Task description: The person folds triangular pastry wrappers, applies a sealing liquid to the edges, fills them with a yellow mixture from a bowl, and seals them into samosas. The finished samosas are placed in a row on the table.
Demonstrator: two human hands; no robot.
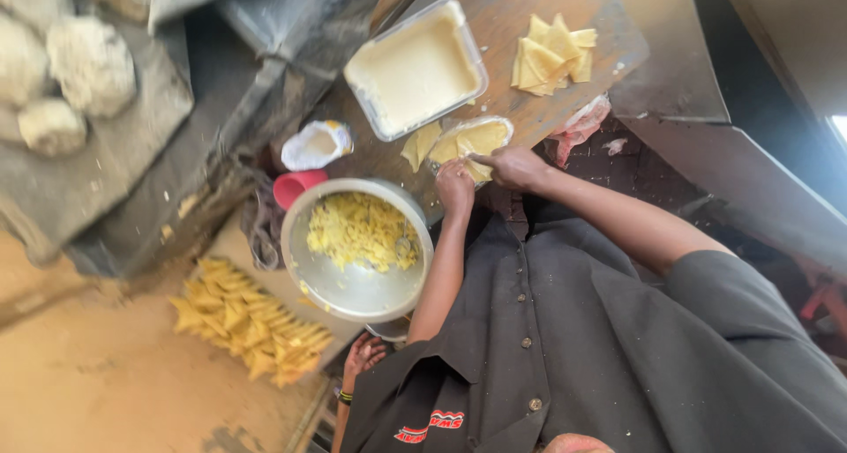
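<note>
Right hand [516,166] lies knuckles up, its fingers pressed together on the pale yellow sheet [477,139]. It seems to press rather than grip. Left hand [454,188] is curled at the sheet's near edge; whether it pinches the edge cannot be told.

The sheet lies on the board [520,3], just near of the tub [415,65] of cream paste. A loose stack [552,53] of sheets lies far right. The bowl [357,246] of yellow filling, with a spoon [404,241] in it, stands near left, beside the left hand. A red cup [296,187] stands left of the bowl. Folded triangles [251,321] are heaped further near and left.

Recommended practice, judged from this layout:
- Hold the sheet flat with the left hand and fold with the right.
- Press along the edge evenly; thin pastry will probably tear under a hard fingertip.
- Keep filling off the edge being pressed.

Another person's hand [363,354] with a wristband shows near the bowl.
</note>
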